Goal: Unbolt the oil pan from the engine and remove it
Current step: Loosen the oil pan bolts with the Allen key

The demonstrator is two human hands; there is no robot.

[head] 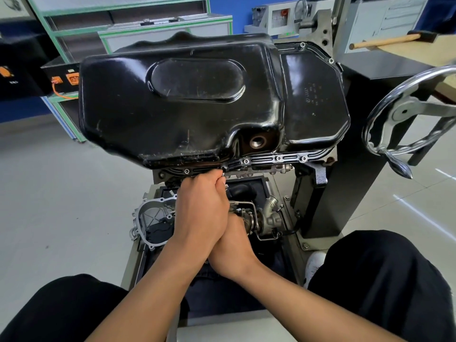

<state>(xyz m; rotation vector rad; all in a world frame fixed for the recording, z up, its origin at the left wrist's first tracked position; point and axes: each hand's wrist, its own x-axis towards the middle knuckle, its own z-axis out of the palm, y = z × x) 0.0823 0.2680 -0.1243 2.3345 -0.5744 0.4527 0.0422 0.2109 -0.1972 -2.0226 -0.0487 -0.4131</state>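
- The oil pan point(197, 107) sits bottom-up on the inverted engine point(259, 170), which is clamped in the engine stand point(350, 193). This orientation places the pan flange uppermost, so the fasteners can be reached from above.
- Along its near edge the pan lies flat on the block, and no gap shows at the flange.
- The left hand point(202, 206) is at the middle of the pan's near edge. Its fingers are curled round a small tool point(223, 173) whose bright tip meets one bolt point(223, 167). (The hand hides most of the tool, so its type cannot be told.)
- The right hand point(234, 245) lies under and against the left wrist, apparently to brace it and add turning force. Its fingers are hidden, so whether it grasps anything cannot be told.
- Further flange bolts point(278, 158) are seated to the right along the same edge, one sits to the left, and more show at the far right corner. Judgement: unbolting is far from complete, and the pan cannot be lifted until all are out.
- The drain hole point(257, 141), just above the near flange, has no plug, which suggests the oil is already drained.
- The handwheel point(404, 111) at the stand's right side is untouched, so the engine's angle is presumably set.
- Caution: with both hands on one short tool, a slip could drive the knuckles into the flange.
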